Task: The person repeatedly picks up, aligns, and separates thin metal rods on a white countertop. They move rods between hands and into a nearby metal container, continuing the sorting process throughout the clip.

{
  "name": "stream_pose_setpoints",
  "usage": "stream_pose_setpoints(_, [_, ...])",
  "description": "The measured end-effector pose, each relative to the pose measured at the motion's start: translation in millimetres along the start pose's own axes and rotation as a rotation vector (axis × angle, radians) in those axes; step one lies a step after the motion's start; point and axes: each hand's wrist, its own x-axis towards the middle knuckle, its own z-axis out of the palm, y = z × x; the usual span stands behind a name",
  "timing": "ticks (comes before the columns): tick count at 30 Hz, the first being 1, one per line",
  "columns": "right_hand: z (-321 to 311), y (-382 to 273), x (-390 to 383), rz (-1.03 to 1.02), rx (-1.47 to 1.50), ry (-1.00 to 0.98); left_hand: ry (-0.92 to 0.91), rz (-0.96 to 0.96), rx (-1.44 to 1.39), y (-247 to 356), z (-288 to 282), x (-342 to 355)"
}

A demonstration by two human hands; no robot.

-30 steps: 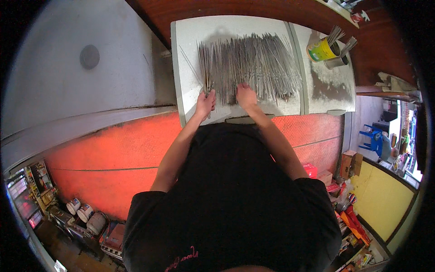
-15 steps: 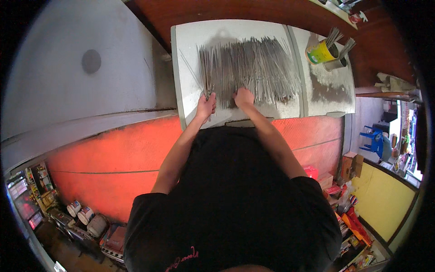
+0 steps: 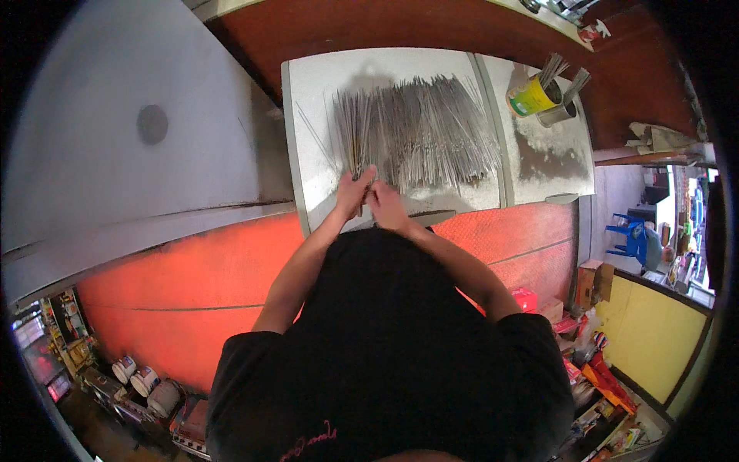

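A wide layer of thin grey metal skewers (image 3: 439,131) lies side by side on a white, grey-edged panel (image 3: 312,85). At its left end my left hand (image 3: 352,194) is closed around the lower ends of a small bundle of skewers (image 3: 354,142), which points away from me. My right hand (image 3: 387,206) is right beside it, fingers curled in toward the left hand. Whatever those fingers pinch is hidden and slightly blurred. A few loose skewers (image 3: 314,135) rest apart, left of the bundle.
On the panel's right section stand a yellow-green tin (image 3: 531,98) and a grey metal can (image 3: 556,115), both holding skewers. A grey wall or panel (image 3: 115,154) rises at left. Behind me are an orange surface (image 3: 177,308), white buckets (image 3: 144,379) and a blue chair (image 3: 633,237).
My right hand has moved left and toward me, from the middle of the skewers to beside my left hand. The left hand keeps its bundle. The whole view has shifted slightly.
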Motion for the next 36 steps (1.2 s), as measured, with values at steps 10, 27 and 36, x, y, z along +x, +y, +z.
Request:
stream_pose_setpoints(10, [-28,56,58,0.08,-0.286,-0.06,0.025,0.084,0.099,-5,-32,19])
stream_pose_setpoints(27, [-8,76,62,0.322,-0.624,-0.121,0.045,0.07,0.04,-18,-30,-9])
stream_pose_setpoints(36, [-7,71,94,0.462,-0.666,-0.237,0.043,0.039,0.071,-18,-24,-1])
